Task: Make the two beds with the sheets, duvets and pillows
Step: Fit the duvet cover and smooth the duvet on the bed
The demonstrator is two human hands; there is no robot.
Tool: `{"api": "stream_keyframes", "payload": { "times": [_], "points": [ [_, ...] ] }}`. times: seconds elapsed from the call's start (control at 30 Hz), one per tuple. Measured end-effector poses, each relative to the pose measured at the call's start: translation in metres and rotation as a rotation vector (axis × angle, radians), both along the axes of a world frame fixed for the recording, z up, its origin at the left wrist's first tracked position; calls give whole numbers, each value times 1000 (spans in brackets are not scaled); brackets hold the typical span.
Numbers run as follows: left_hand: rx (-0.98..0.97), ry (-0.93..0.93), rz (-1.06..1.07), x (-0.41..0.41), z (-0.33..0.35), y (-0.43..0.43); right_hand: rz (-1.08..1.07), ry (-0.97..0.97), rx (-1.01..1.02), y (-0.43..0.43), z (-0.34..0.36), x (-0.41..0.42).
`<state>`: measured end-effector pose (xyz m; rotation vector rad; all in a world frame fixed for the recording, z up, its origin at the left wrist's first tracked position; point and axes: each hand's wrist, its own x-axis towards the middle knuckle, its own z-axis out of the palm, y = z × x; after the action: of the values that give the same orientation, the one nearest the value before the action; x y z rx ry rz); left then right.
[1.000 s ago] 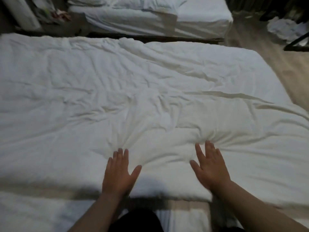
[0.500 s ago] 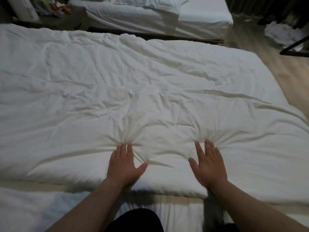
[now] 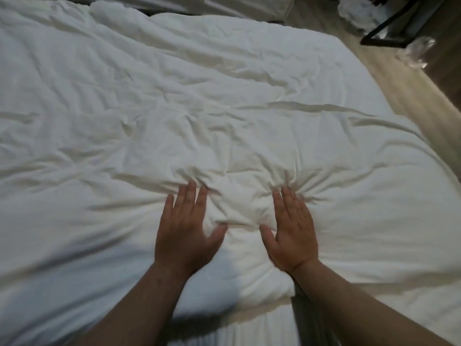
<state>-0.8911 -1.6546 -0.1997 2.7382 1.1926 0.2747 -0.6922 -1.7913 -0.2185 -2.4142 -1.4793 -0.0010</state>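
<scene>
A white, wrinkled duvet (image 3: pixel 224 101) lies spread over the near bed and fills most of the view. My left hand (image 3: pixel 185 231) presses flat on it near its front edge, fingers straight and pointing away from me. My right hand (image 3: pixel 293 233) presses flat beside it, a hand's width to the right. Creases fan out from both sets of fingertips. Under the duvet's front edge a strip of white sheet (image 3: pixel 249 328) shows. The second bed (image 3: pixel 224 6) is only a white strip at the top edge.
Wooden floor (image 3: pixel 399 78) runs along the bed's right side. At the top right stand a black metal frame (image 3: pixel 389 33), a heap of white linen (image 3: pixel 356 8) and a piece of clear plastic (image 3: pixel 419 51).
Both hands have slid forward over the duvet, pushing creases ahead of them, the left more than the right. The view has dropped closer to the bed, so the second bed has nearly left the frame.
</scene>
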Motion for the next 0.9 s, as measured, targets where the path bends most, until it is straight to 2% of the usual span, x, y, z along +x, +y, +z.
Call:
{"api": "stream_keyframes", "payload": {
  "times": [0.2,0.57,0.9],
  "points": [
    [-31,-27,12,-3,-12,3,1,-7,42,3,3,-2],
    [-119,22,33,-1,-33,7,12,7,-45,10,-5,-4],
    [-99,25,12,-1,-46,8,14,-2,-59,10,-8,-6]
  ]
}}
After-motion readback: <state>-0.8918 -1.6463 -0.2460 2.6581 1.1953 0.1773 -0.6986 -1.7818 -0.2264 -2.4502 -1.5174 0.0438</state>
